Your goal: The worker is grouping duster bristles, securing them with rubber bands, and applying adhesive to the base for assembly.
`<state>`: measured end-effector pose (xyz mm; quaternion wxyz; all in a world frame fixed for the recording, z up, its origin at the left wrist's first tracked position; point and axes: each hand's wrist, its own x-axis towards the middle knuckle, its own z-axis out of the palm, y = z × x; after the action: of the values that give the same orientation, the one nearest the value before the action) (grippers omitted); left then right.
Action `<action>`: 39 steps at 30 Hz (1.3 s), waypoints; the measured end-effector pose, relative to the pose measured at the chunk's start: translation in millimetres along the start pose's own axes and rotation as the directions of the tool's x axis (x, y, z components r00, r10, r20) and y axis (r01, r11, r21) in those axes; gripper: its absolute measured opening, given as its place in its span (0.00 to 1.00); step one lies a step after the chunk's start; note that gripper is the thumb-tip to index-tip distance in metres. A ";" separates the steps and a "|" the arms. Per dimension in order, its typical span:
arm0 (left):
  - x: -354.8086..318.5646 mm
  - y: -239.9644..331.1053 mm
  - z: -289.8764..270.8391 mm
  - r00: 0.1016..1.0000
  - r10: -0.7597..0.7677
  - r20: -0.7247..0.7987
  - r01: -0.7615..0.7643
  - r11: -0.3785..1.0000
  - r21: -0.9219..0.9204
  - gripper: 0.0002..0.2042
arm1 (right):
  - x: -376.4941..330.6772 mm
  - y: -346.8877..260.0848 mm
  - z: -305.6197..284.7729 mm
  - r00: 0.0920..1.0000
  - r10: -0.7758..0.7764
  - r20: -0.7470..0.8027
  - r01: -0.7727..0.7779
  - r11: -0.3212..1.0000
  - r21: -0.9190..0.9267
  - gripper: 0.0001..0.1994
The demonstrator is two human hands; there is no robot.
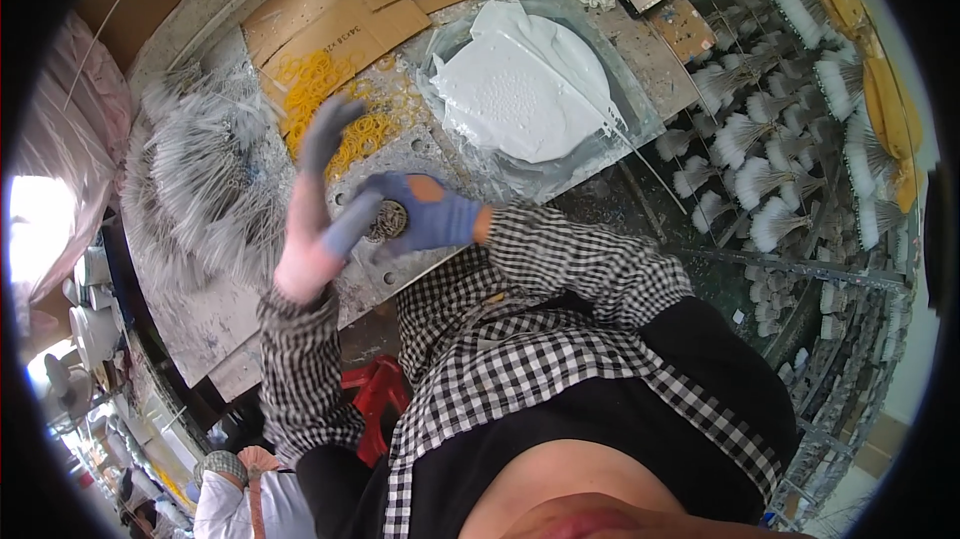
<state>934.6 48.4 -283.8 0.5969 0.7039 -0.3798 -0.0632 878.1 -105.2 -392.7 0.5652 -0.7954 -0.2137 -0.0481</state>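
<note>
Matt cloth gloves (pixel 450 222), glossy white paste (pixel 535 64)

Bright light (pixel 40 239) glares left of the worktable (pixel 225 314); a metal rack (pixel 800 266) stands right.

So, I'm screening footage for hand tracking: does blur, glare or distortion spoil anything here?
Head view: the left hand is smeared, especially its fingers, and the right hand looks softer than the patterned sleeves; head view: a bright patch at the left edge is blown out to white; head view: fisheye distortion bends the metal rack near the black rim.
</note>
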 end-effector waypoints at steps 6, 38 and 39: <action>39.0 24.1 29.9 0.813 -0.305 0.496 -0.202 0.651 0.732 0.18 | 20.7 6.7 14.5 0.978 0.068 0.199 -0.070 0.998 0.000 0.28; 25.4 -4.9 50.9 0.760 -0.566 0.320 0.323 0.756 0.569 0.21 | -10.3 37.7 35.2 0.949 -0.316 -0.019 0.297 0.911 -0.288 0.12; 35.1 -7.9 56.7 0.851 -0.390 0.352 0.077 0.755 0.651 0.20 | -15.5 38.6 23.8 0.983 -0.183 0.009 0.180 0.954 -0.239 0.13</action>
<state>932.3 -18.0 -293.9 0.2120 0.8652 -0.4172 -0.1802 875.3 -98.1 -440.0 0.4599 -0.8342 -0.2749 -0.1304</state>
